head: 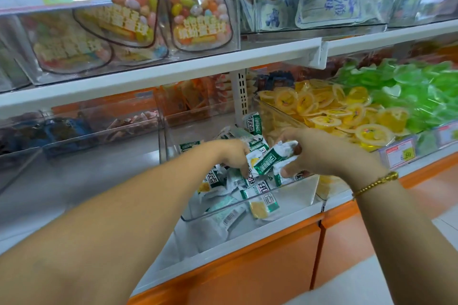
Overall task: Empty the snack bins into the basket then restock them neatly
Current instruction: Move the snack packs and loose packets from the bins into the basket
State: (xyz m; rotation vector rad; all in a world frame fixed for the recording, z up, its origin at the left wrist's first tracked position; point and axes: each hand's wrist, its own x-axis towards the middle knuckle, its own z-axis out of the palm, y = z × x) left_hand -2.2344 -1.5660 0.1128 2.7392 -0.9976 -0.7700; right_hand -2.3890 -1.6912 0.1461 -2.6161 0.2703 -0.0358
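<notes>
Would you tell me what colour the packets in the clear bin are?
The packets are white with green label bands, some with yellow; head view.

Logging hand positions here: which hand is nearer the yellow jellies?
Right. The right hand, gripping packets, is just in front of the yellow jellies. The left hand is farther left, over the middle of the packet bin.

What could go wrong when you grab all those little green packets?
The left hand and right hand grip several green-and-white packets at once, so one might slip and fall outside the clear bin. A stray one could land among the yellow jelly cups beside it and get mixed up.
</notes>
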